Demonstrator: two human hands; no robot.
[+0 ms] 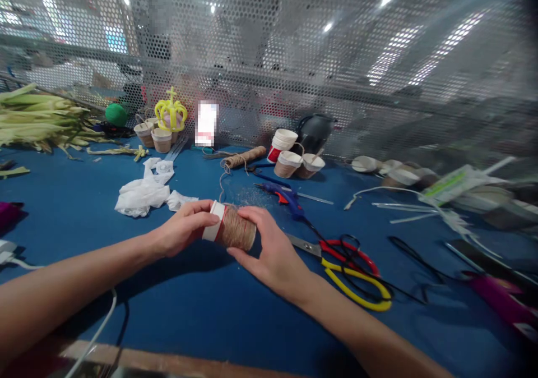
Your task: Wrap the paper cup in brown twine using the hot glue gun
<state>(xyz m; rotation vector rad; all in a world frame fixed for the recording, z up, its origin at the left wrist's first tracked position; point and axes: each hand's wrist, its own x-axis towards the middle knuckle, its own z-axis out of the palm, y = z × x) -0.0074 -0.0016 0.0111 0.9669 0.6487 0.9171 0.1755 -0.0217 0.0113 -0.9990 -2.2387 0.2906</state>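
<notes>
Between my two hands, above the blue table, a paper cup wound with brown twine [237,227] lies tilted on its side. My left hand [185,225] grips its white rim end, thumb along the top. My right hand [269,243] is curved around the twine-covered end, with fingers above and thumb below. A strand of twine runs from the cup back toward a twine roll [247,156] on the table. Right of my right hand lie scissors [357,274] with red and yellow handles. Behind them is a blue glue gun [283,194].
White crumpled tissue [145,193] lies left of the hands. Twine-wrapped cups [288,164] stand behind, near a dark round object [315,131]. Pale husks [37,117] are piled at far left. Black cords and clear glue sticks [406,208] lie at right; a perforated metal screen rises behind.
</notes>
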